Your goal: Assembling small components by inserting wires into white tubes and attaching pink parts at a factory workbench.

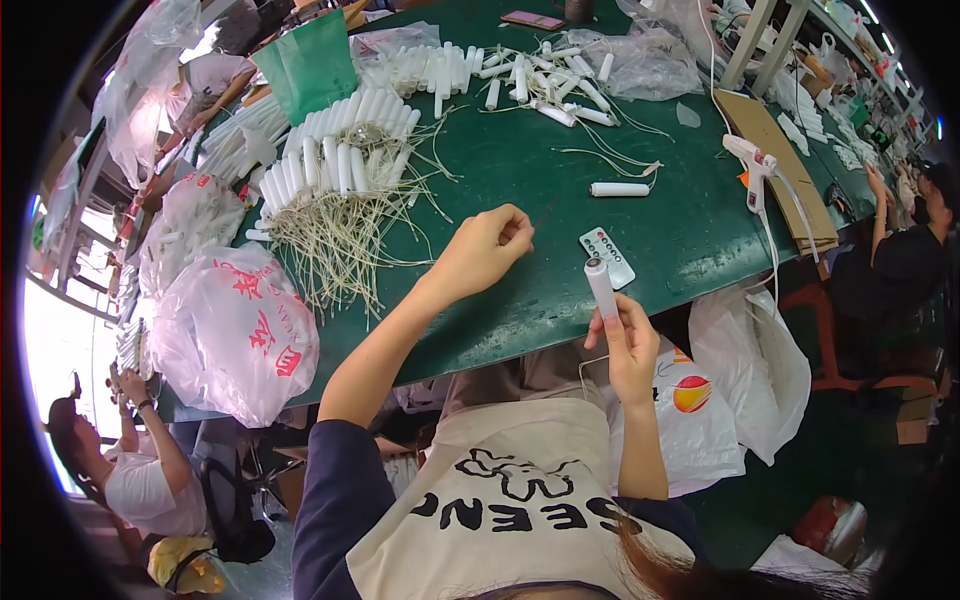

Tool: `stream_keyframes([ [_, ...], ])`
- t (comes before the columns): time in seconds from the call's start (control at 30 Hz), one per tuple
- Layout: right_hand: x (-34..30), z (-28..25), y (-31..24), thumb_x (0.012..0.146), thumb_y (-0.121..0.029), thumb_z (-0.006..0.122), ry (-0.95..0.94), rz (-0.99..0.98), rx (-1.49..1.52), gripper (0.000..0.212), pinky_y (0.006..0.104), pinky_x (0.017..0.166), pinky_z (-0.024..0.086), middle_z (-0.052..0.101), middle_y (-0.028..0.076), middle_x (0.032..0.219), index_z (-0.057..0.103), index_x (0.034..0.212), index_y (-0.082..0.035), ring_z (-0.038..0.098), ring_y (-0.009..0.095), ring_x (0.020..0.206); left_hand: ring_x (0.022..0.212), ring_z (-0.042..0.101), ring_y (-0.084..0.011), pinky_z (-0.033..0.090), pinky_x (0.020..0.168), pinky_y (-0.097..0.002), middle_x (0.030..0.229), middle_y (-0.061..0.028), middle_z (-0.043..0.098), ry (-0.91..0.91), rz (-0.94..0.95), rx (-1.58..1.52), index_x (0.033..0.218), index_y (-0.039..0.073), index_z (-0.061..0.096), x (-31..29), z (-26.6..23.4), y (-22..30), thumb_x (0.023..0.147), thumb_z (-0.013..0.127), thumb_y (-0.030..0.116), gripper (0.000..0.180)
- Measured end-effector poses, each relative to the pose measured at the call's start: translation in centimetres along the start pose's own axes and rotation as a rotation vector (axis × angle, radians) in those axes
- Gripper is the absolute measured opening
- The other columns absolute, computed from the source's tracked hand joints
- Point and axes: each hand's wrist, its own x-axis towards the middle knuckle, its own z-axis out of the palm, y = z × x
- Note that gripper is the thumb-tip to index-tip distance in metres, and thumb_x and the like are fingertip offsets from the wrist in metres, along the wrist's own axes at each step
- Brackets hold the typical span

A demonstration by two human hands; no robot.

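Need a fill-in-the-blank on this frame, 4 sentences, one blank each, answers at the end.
1. The right hand holds a white ____ upright.
2. The left hand pinches a thin dark stick above the ____ table.
3. On the table beside the tube's top lies a small grey ____ with rows of buttons.
4. The white glue gun lies on the table to the person's ____.

Answers: tube; green; remote control; right
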Motion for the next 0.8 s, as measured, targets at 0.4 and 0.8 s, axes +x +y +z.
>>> stream_keyframes([
  [0.4, -0.2, 0.3, -0.3, 0.096, -0.011, 0.05, -0.063, 0.023, 0.017, 0.024, 0.021, 0.062, 0.045, 0.058, 0.007, 0.085, 0.051, 0.113, 0.006, 0.054, 0.009, 0.067, 0.068, 0.056, -0.0053, 0.044, 0.062, -0.0167, 0.078, -0.0013, 0.062, -0.447, -0.154, -0.815, 0.101, 0.0, 0.058, -1.8, -0.3, 3.1, 0.088, 0.065, 0.017, 0.022],
  [0.8, -0.6, 0.0, -0.5, 0.093, -0.008, 0.053, -0.218, 0.064, 0.018, 0.021, 0.0226, 0.064, 0.046, 0.061, 0.008, 0.085, 0.054, 0.11, 0.005, 0.057, 0.011, 0.07, 0.06, 0.056, -0.0099, 0.045, 0.06, -0.0233, 0.067, -0.0065, 0.061, -0.853, 0.063, -0.716, 0.115, -0.001, 0.056, -2.5, -0.7, 2.5, 0.096, 0.044, 0.015, 0.028],
])
